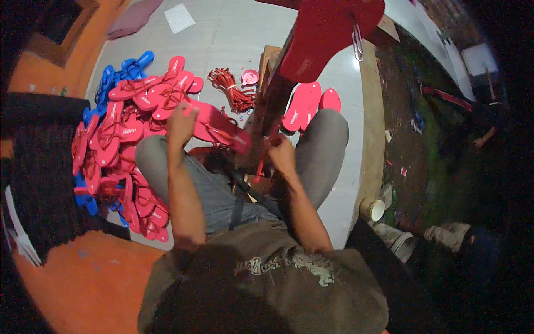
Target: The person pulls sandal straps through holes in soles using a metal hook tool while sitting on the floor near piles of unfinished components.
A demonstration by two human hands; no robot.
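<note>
sandal [210, 117] gripped by left hand [182, 123], just right of pile [123, 132] | right hand [281, 156] curled, hold cannot be told | strap [222, 137] fitting apparently underway; steadied sandal called for

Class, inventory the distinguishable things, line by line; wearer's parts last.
Heaped sandals: many, pink-red, left
Other sandals: several, blue, heap's edges
Held sandal: one, pink-red, centre
Strap bundle: one, red, upper centre
Small dish: one, pink, beside bundle
Sole-shaped piece: one, dark red, top
Metal loop: one, silvery, against it
Soles: about three, pink, right of centre
Sheet: one, white, upper left
Cloth: one, dusky pink, upper left
Pot: one, cream, lower right
Shirt: one, dark, bottom
Legs: two, grey-trousered, centre
Left fingers: one set, bare, on held sandal
Right fingers: one set, bare, centre, blurred
</note>
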